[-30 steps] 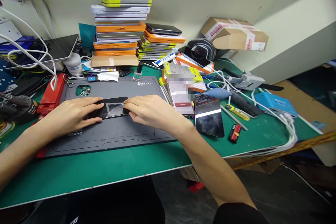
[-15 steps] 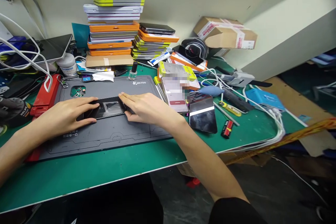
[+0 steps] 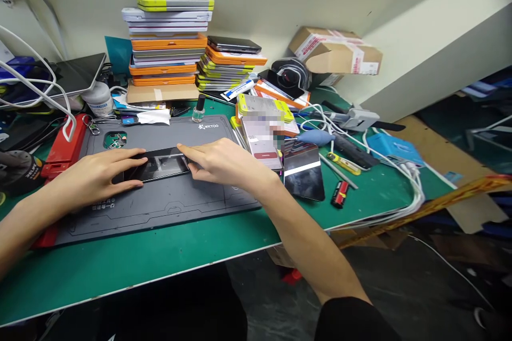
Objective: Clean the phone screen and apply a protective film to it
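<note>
Head view: left hand (image 3: 100,173) and right hand (image 3: 220,164) on a phone (image 3: 166,166)

We look down at a green bench (image 3: 160,264), with a dark grey mat (image 3: 160,205) on it left of centre. The black phone lies on the mat, left of the frame's middle, its long side running across the picture. The left hand holds its left end, fingers spread at the far edge and thumb at the near edge. The right hand holds the other end, index fingertip by the far corner and thumb at the near side; we cannot tell how firmly either presses.

Beyond the phone, toward the upper left, small metal parts (image 3: 116,140) sit in a cut-out of the mat. We find a red block (image 3: 66,150) along the mat's left side and a small bottle (image 3: 199,112) with a black cap at its far edge. Tall stacked cases (image 3: 166,56), mostly white and orange, rise at upper left of centre.

Right of the mat we see a lit screen (image 3: 260,152), partly blurred, and a dark panel (image 3: 304,175). Farther right are a yellow knife (image 3: 344,163) and white cables (image 3: 416,189); a carton (image 3: 340,53) rests at upper right.
</note>
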Tool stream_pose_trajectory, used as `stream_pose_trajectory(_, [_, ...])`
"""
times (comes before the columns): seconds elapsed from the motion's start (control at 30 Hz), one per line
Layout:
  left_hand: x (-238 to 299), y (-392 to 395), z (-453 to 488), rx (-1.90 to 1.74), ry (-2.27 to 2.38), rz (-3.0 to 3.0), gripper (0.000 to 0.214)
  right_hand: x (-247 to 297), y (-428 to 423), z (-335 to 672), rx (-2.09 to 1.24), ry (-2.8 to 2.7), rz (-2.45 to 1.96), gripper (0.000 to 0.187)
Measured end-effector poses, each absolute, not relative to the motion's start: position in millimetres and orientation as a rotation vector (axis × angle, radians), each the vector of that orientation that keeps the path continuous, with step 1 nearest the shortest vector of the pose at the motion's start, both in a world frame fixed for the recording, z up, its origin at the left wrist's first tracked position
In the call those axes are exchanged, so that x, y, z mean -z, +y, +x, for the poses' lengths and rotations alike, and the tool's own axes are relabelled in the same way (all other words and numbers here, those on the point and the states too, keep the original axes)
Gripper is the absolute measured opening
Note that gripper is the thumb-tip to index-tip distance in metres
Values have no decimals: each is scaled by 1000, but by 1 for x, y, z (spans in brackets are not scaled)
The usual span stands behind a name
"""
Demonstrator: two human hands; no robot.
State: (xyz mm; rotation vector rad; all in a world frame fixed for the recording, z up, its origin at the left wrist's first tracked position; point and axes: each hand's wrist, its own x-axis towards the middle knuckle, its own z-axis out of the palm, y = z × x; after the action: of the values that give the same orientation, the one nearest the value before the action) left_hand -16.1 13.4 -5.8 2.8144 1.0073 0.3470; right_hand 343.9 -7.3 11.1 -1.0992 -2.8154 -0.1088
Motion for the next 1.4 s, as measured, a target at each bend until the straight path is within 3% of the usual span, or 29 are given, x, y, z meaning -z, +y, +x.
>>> stream_pose_trajectory(0.23, [3, 11, -15, -334, 1028, 2814, 73, -8, 0, 351, -177, -2720, -1027, 64])
stream_pose_trajectory(0.43, [4, 11, -14, -377, 1002, 2830, 72, -8, 6, 353, -300, -2680, -1025, 52])
stream_pose_trajectory(0.7, [2, 13, -14, -385, 1000, 2800, 72, -9, 4, 350, -228, -2740, -1035, 47])
stream_pose_trajectory(1.13, [2, 5, -10, -345, 1012, 2748, 77, 7, -5, 345, 224, -2836, -907, 42])
stream_pose_trajectory(1.4, [7, 14, -18, -354, 1025, 2735, 76, -2, -7, 340, 230, -2876, -986, 42])
